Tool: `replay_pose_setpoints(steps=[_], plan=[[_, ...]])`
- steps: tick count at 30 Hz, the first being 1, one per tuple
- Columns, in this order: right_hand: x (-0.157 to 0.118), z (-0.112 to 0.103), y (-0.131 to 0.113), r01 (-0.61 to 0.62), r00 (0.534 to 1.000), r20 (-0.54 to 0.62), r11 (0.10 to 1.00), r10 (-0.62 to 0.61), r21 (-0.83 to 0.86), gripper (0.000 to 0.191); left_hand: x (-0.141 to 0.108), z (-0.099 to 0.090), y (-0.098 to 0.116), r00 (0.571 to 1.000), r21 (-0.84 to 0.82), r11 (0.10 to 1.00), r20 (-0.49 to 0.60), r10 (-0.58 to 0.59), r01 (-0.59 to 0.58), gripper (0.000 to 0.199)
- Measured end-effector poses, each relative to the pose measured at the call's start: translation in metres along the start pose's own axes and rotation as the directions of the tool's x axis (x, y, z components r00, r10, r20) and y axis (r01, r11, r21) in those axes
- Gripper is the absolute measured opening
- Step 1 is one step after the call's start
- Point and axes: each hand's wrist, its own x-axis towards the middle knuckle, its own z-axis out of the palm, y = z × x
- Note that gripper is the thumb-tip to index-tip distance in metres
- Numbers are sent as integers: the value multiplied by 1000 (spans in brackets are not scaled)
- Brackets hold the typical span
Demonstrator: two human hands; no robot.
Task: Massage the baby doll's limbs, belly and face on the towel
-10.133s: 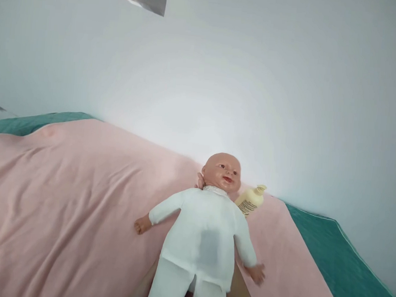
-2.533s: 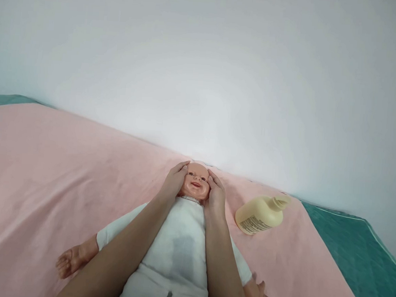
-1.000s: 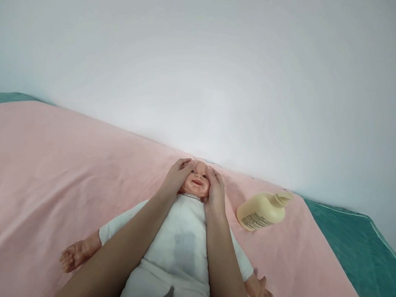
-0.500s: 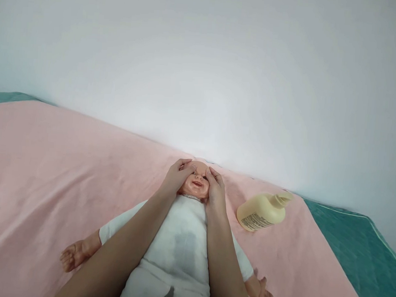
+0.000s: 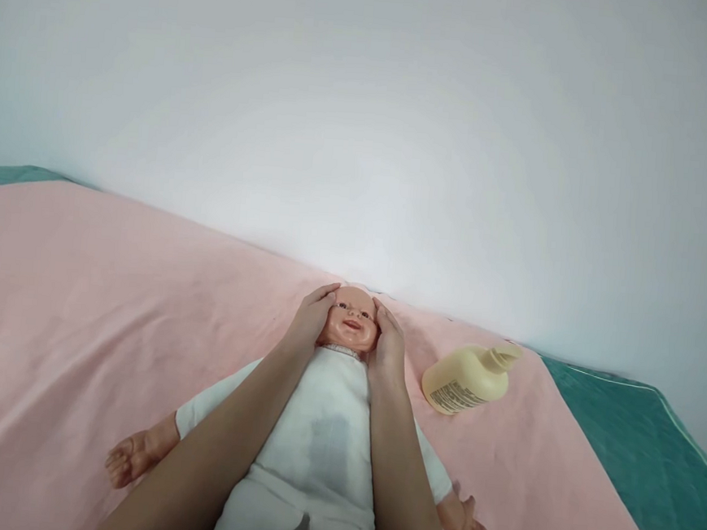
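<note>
A baby doll (image 5: pixel 310 425) with a white cloth body lies on its back, arms spread to both sides. Its hard plastic head (image 5: pixel 353 334) points away from me. My left hand (image 5: pixel 313 317) cups the left side of that head, fingers curved along it. Against the right side rests my right hand (image 5: pixel 389 345), also curved round the head. Both thumbs lie at the sides of the face, so eyes and mouth show. My forearms cover part of the doll's arms.
A yellow pump bottle (image 5: pixel 465 378) stands to the right of the doll. Beneath everything is a pink cloth (image 5: pixel 162 283), with a green cover (image 5: pixel 640 434) showing at the right. A pale wall (image 5: pixel 365 119) rises just behind the doll's head.
My thumbs have moved outward from near the doll's eyes to the sides of its face, uncovering the eyes. The doll and the bottle look unmoved.
</note>
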Motion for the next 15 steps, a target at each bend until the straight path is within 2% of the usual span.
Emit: replay_pose_setpoints(steps=[3,7,15], plan=[[-4,3,-1,33,999,15,997,-32,-70,38,-7,2,7,999,52,998,31,17,-19,37],[-6,4,-2,39,999,-4,986,-40,-161,49,-13,4,15,1000,162,987,18,9,-12,46],[-4,2,0,38,999,-16,972,-43,-231,52,-8,2,12,999,180,983,3,-44,43,49]])
